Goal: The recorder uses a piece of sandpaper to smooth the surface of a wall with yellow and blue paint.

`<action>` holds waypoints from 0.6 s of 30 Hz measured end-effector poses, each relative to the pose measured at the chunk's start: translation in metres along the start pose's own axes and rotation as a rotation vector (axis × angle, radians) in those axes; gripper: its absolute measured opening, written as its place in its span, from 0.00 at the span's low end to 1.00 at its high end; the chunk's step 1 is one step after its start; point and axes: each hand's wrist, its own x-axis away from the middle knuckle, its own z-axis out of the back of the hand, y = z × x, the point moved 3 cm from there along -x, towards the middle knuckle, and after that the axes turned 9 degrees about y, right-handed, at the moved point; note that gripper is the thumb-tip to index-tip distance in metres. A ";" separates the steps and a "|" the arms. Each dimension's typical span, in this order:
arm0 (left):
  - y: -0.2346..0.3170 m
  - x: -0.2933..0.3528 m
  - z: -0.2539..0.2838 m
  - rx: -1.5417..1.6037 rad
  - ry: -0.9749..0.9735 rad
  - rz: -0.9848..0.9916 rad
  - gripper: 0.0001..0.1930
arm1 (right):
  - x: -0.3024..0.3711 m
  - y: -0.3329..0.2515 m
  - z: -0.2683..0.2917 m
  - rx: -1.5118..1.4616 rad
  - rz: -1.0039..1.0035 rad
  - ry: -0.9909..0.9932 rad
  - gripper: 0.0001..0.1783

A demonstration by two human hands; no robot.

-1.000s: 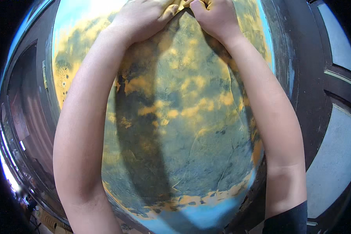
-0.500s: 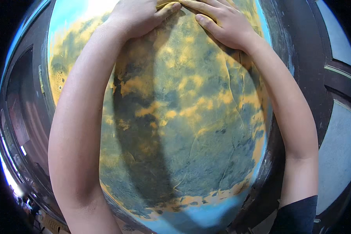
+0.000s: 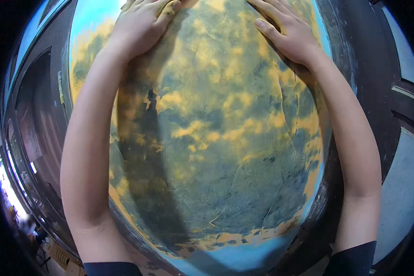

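Observation:
A tall panel (image 3: 225, 152) fills the middle, coated in mottled yellow-orange and dark grey-green over light blue, with blue along its edges. My left hand (image 3: 140, 27) presses against its upper left part. Its thumb is bent and yellow-dusted, and the fingers close over something at the top rim that I cannot make out; a thin brownish edge shows beside the thumb. Against the panel's upper right lies my right hand (image 3: 287, 32), fingers stretched out with yellow dust on them, holding nothing that I can see. Both fingertips are partly cut off by the picture's upper edge.
A dark brown wooden frame (image 3: 377, 87) borders the panel, with pale blue-grey panels (image 3: 402, 184) on the right. At left is a dark panelled door (image 3: 37, 110) with a hinge (image 3: 60, 87). Fine cracks or wrinkles run down the panel's right side.
My left hand has slid left across the panel and my right hand slightly right and down, so the gap between them is wider. The view has shifted a little.

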 end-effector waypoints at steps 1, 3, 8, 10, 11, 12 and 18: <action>-0.017 -0.003 -0.003 -0.007 0.004 0.006 0.25 | 0.000 -0.001 -0.002 0.068 0.020 0.016 0.33; -0.048 -0.006 0.004 -0.008 0.170 0.046 0.25 | -0.002 -0.012 0.004 0.116 0.056 0.037 0.33; -0.026 0.014 -0.008 0.100 0.139 0.010 0.25 | 0.002 -0.014 0.012 -0.125 -0.019 -0.025 0.33; -0.025 0.013 0.000 0.065 0.146 0.039 0.25 | 0.002 -0.008 0.012 -0.096 -0.036 -0.016 0.33; -0.038 0.011 0.003 0.070 0.141 0.066 0.26 | 0.001 -0.012 0.012 -0.109 -0.026 -0.017 0.33; -0.059 0.010 0.006 0.045 0.213 0.168 0.26 | 0.000 -0.016 0.013 -0.124 -0.031 -0.019 0.33; -0.055 0.029 -0.006 0.010 0.051 0.113 0.27 | 0.005 -0.018 0.016 -0.109 -0.088 -0.024 0.31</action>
